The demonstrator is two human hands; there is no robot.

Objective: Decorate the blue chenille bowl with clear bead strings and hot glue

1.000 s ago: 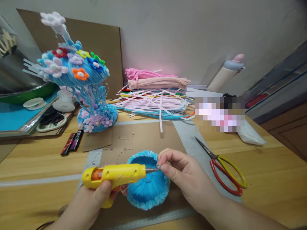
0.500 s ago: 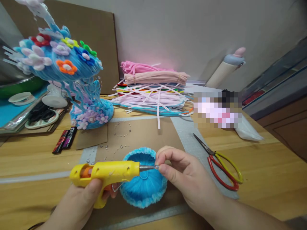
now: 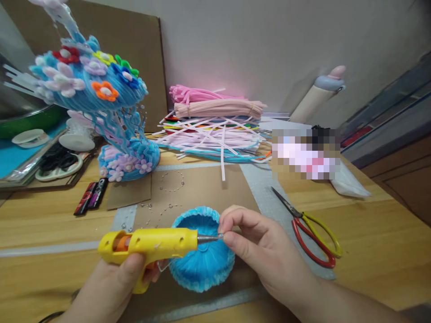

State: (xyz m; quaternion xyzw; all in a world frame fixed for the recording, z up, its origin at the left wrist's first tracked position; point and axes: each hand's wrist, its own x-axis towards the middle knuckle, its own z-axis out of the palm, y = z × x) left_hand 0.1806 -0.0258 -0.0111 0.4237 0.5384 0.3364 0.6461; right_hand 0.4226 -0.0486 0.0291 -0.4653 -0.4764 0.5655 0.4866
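My left hand (image 3: pixel 124 273) is wrapped round the grip of a yellow hot glue gun (image 3: pixel 161 241), whose metal nozzle points right. My right hand (image 3: pixel 256 242) pinches a tiny clear piece, possibly a bead (image 3: pixel 221 235), between thumb and forefinger, right at the nozzle's tip. Too small to make out is the exact kind of that piece. Beneath the nozzle lies a blue fuzzy bowl-shaped piece (image 3: pixel 205 269) with a ruffled rim, hollow side up; the gun hides part of it. Strands of small beads (image 3: pixel 170 206) lie on the cardboard (image 3: pixel 208 188) behind it.
Red-and-yellow-handled scissors (image 3: pixel 314 240) lie at right. Bundles of pipe cleaners (image 3: pixel 215 110) are stacked at the back. A blue jellyfish-like decoration with flowers (image 3: pixel 90 85) stands at left, near two markers (image 3: pixel 90 197) and white-handled scissors (image 3: pixel 69 168). A bottle (image 3: pixel 316 96) leans by the wall.
The glue gun has shifted very slightly right and down, its nozzle staying at my right fingertips. The top of the flowered decoration has swung a little to the right.
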